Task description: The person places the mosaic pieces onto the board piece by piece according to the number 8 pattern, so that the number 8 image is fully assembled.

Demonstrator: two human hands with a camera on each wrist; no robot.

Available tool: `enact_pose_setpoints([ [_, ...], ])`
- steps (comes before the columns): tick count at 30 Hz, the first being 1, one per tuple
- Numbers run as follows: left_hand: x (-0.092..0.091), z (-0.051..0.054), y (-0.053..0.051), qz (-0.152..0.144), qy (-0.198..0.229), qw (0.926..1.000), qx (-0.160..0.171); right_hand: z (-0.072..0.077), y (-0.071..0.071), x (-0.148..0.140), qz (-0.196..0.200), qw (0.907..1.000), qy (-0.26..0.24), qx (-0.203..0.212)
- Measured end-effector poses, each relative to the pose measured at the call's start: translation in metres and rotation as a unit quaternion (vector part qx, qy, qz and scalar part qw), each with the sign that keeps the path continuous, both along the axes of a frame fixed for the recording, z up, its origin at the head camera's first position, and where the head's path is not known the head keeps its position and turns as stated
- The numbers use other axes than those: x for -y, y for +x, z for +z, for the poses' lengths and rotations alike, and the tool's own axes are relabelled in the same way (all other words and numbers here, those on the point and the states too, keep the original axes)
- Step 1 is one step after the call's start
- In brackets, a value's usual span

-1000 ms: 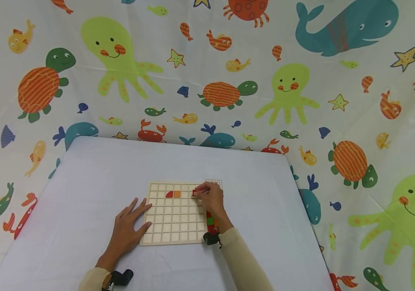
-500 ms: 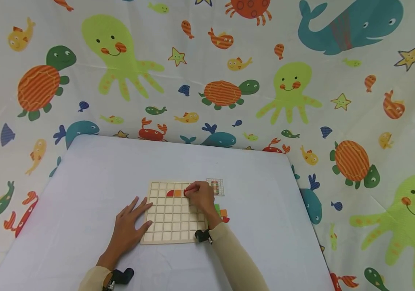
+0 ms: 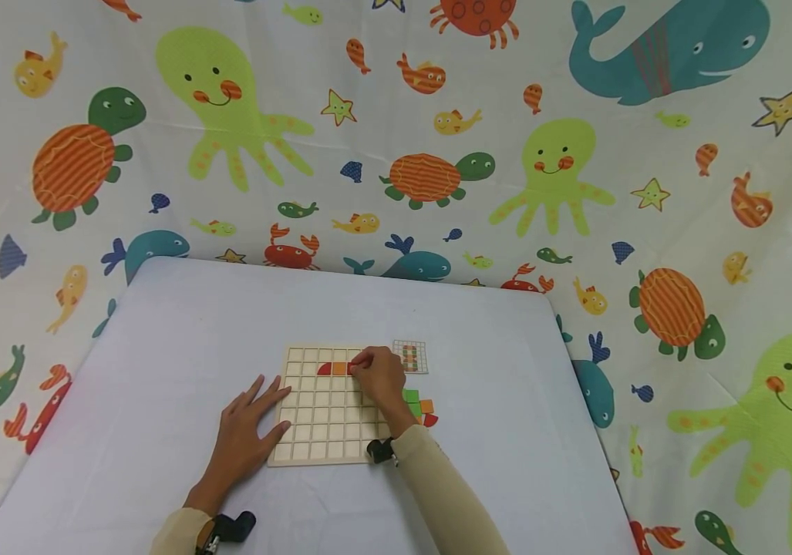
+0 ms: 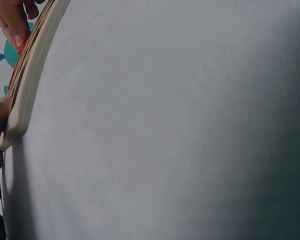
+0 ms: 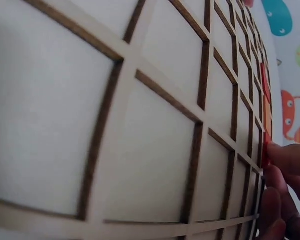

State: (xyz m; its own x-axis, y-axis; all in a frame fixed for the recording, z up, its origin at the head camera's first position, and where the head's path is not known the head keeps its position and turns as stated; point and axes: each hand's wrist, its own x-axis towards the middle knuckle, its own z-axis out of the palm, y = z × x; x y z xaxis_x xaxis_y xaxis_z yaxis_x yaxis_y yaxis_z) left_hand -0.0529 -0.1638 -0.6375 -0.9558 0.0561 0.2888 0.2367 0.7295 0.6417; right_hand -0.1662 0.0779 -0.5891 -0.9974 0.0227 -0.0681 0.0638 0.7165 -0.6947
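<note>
A pale wooden grid board (image 3: 319,433) lies on the white table. Its second row from the far side holds a red quarter-round tile (image 3: 325,370) and, right beside it, an orange square tile (image 3: 339,369). My right hand (image 3: 380,379) pinches a red tile (image 5: 266,149) at the cell to the right of the orange one; fingertips partly cover it, so its full shape is hidden. My left hand (image 3: 246,432) rests against the board's left edge, fingers spread, with thumb and fingertips touching the rim.
Right of the board lie loose tiles, among them a green tile (image 3: 412,396), an orange tile (image 3: 426,405) and a red rounded tile (image 3: 430,420). A printed pattern card (image 3: 410,358) lies by the board's far right corner. Behind the table hangs a sea-animal curtain (image 3: 368,100).
My right hand has moved left across the board with the red tile, from near the right edge to beside the orange tile. The card and loose tiles are uncovered. My left hand stays put.
</note>
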Motion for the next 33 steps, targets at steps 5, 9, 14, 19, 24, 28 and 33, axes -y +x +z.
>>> enact_pose_setpoints([
  [5,0.000,0.000,0.000,-0.001,-0.001,1.0000,-0.004,0.000,0.001,0.000,0.007,1.0000,0.007,0.000],
  [9,0.000,-0.001,0.000,-0.002,-0.001,1.0000,-0.006,0.000,0.001,-0.004,0.011,0.9999,-0.005,0.009],
  [14,0.000,-0.001,0.001,-0.004,0.000,1.0000,-0.007,0.001,0.003,-0.018,0.018,0.9989,-0.042,0.004],
  [19,0.001,-0.001,0.000,-0.002,-0.003,1.0000,-0.003,0.001,0.006,-0.040,0.026,0.9971,-0.072,-0.005],
  [24,0.001,-0.001,-0.001,-0.001,-0.004,1.0000,-0.001,-0.001,0.010,-0.063,0.013,0.9953,-0.095,-0.004],
  [28,0.001,-0.001,0.000,-0.002,-0.004,1.0000,-0.002,-0.003,0.014,-0.081,-0.010,0.9951,-0.099,0.000],
  [33,0.000,-0.001,0.000,-0.003,-0.004,1.0000,-0.001,-0.005,0.019,-0.095,-0.020,0.9974,-0.069,0.003],
])
